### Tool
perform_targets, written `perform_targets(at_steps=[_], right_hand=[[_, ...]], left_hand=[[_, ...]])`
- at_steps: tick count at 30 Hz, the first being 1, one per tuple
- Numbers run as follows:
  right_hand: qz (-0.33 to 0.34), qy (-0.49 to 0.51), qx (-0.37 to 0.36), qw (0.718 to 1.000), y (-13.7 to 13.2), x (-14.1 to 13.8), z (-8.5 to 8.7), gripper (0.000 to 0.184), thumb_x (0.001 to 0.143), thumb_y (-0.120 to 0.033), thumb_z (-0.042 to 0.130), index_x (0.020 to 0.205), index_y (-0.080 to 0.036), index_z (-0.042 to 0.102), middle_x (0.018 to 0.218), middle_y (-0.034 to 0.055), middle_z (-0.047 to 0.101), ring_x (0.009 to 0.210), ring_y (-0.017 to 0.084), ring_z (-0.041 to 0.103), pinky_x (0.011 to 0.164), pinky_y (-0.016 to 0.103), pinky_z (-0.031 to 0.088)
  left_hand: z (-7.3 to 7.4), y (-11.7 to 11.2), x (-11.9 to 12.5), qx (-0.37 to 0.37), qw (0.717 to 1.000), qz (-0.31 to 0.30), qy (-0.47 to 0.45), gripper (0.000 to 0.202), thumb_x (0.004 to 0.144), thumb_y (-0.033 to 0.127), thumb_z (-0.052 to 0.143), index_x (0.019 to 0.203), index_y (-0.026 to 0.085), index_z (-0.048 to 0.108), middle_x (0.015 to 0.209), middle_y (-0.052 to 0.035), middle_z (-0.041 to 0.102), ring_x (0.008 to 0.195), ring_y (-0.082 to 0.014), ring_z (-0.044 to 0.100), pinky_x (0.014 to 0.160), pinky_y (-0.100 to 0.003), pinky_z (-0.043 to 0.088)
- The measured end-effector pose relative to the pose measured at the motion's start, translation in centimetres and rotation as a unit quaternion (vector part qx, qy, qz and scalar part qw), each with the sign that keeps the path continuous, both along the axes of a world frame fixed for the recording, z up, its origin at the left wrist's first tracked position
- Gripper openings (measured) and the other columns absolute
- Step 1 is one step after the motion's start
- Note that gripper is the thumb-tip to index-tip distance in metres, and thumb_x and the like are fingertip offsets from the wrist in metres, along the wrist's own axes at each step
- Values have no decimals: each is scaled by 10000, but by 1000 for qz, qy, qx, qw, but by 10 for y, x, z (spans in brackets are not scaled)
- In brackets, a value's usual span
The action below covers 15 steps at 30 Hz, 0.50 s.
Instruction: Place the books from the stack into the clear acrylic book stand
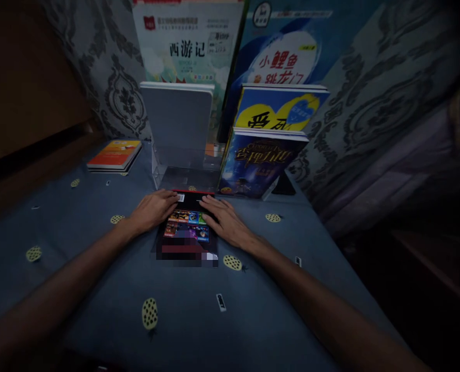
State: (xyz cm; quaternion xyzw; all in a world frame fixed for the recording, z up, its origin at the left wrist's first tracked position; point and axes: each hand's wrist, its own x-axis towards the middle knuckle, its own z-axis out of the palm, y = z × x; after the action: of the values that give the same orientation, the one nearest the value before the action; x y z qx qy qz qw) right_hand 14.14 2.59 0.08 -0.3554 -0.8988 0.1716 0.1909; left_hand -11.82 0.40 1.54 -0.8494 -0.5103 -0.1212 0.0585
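A dark book (187, 225) with a red edge and small colourful pictures lies flat on the blue patterned cloth (183, 315). My left hand (154, 209) rests on its left side, fingers stretched over the top corner. My right hand (225, 222) lies flat on its right side, fingers spread and pointing left. Neither hand grips it. Just behind the book stands a clear plastic stand (183, 173) with a white book (177, 116) upright in it.
Blue books (258, 163) lean on stands at the right, with a yellow-and-blue one (280, 108) behind. Two large books (189, 41) stand against the patterned wall. An orange book (115, 155) lies flat at the left. A wooden edge borders the left.
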Motion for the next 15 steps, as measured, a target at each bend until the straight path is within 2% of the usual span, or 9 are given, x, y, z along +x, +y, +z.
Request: perform_targets(at_steps=[4, 9, 12, 15], right_hand=[[-5, -12, 1, 1000, -1, -1, 0, 464, 1010, -322, 420, 1432, -143, 490, 1529, 131, 451, 1464, 240, 335, 1194, 543, 246], [-12, -6, 15, 1000, -2, -3, -2, 442, 1008, -299, 427, 1425, -171, 503, 1520, 125, 465, 1457, 239, 350, 1186, 535, 258], [-17, -7, 19, 1000, -2, -4, -2, 441, 1001, -283, 443, 1416, -150, 511, 1516, 134, 469, 1448, 238, 366, 1184, 521, 263], [-26, -6, 27, 999, -6, -6, -2, 427, 995, -278, 453, 1401, -170, 531, 1499, 126, 494, 1432, 227, 396, 1182, 510, 269]], left_hand=[[9, -17, 9, -3, 999, -27, 20, 314, 1005, 302, 447, 1149, 157, 686, 1176, -113, 692, 1085, -253, 649, 934, -399, 543], [19, -53, 25, -10, 998, -62, 31, 330, 1016, 333, 440, 1134, 154, 691, 1151, -114, 691, 1025, -242, 665, 845, -368, 574], [20, -77, 36, -4, 995, -94, 16, 361, 1010, 396, 454, 1138, 156, 691, 1132, -114, 692, 1032, -244, 658, 824, -359, 581], [17, -98, 45, -3, 995, -99, 12, 441, 988, 488, 473, 1211, 154, 657, 1184, -130, 676, 1102, -276, 628, 826, -390, 586]])
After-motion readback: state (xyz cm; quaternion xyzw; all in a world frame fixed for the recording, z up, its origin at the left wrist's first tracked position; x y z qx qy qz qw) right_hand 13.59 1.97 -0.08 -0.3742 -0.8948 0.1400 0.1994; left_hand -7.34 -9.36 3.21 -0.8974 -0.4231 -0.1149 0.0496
